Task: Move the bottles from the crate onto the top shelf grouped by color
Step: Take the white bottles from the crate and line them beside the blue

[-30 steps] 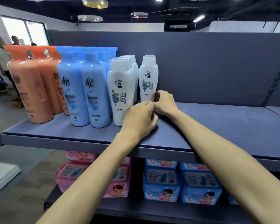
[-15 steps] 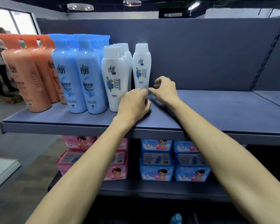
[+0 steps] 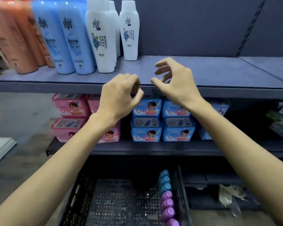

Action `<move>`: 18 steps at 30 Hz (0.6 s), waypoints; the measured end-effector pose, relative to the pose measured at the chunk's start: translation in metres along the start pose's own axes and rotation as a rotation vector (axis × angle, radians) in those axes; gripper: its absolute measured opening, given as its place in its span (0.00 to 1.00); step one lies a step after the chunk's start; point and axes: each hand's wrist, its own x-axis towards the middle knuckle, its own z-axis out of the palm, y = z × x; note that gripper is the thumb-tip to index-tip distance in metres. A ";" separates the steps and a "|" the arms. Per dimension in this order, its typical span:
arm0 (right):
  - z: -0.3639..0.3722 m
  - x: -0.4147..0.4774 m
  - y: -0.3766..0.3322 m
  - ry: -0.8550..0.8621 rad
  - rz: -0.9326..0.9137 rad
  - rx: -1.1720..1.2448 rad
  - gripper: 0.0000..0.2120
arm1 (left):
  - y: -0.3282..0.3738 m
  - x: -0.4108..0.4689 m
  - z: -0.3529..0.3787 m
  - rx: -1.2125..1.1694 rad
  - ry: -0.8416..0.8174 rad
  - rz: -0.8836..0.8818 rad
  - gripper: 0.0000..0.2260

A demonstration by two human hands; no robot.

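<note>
Orange bottles [image 3: 15, 41], blue bottles [image 3: 67, 41] and white bottles [image 3: 101, 38] stand in colour groups at the left of the top shelf [image 3: 203, 69]. One white bottle [image 3: 129, 31] stands alone at the right end of its group. My left hand [image 3: 119, 97] hangs in front of the shelf edge, fingers loosely curled and empty. My right hand [image 3: 175, 82] is just right of it, fingers apart, holding nothing. Below, a black crate [image 3: 114, 201] holds teal bottles [image 3: 164, 181] and purple bottles [image 3: 167, 204] along its right wall.
The middle shelf carries pink packs [image 3: 69, 108] on the left and blue packs [image 3: 162, 121] in the centre. Right of the white bottles the top shelf surface is bare. A white board [image 3: 0, 147] lies on the floor at the left.
Both hands have let go of the lone white bottle and drawn back from the shelf toward me. The view has tilted down, bringing the crate into sight.
</note>
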 end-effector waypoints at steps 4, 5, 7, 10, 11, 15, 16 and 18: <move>0.010 -0.075 0.005 -0.069 0.043 0.037 0.15 | 0.011 -0.058 0.010 0.003 -0.062 0.095 0.08; 0.016 -0.089 0.010 -0.097 0.080 0.029 0.15 | 0.012 -0.072 0.015 -0.004 -0.096 0.098 0.08; 0.026 -0.113 0.017 -0.134 0.155 0.018 0.15 | 0.010 -0.098 0.028 -0.041 -0.180 0.092 0.08; 0.039 -0.137 0.024 -0.169 0.228 -0.010 0.16 | 0.006 -0.128 0.041 -0.098 -0.273 0.065 0.08; 0.044 -0.143 0.026 -0.180 0.253 -0.012 0.16 | 0.004 -0.137 0.043 -0.117 -0.288 0.057 0.08; 0.062 -0.172 0.032 -0.187 0.346 -0.021 0.16 | 0.000 -0.166 0.051 -0.154 -0.316 0.054 0.06; 0.067 -0.181 0.035 -0.189 0.366 -0.021 0.16 | 0.000 -0.173 0.053 -0.164 -0.328 0.044 0.06; 0.074 -0.197 0.039 -0.197 0.401 -0.028 0.17 | 0.001 -0.188 0.056 -0.194 -0.366 0.021 0.06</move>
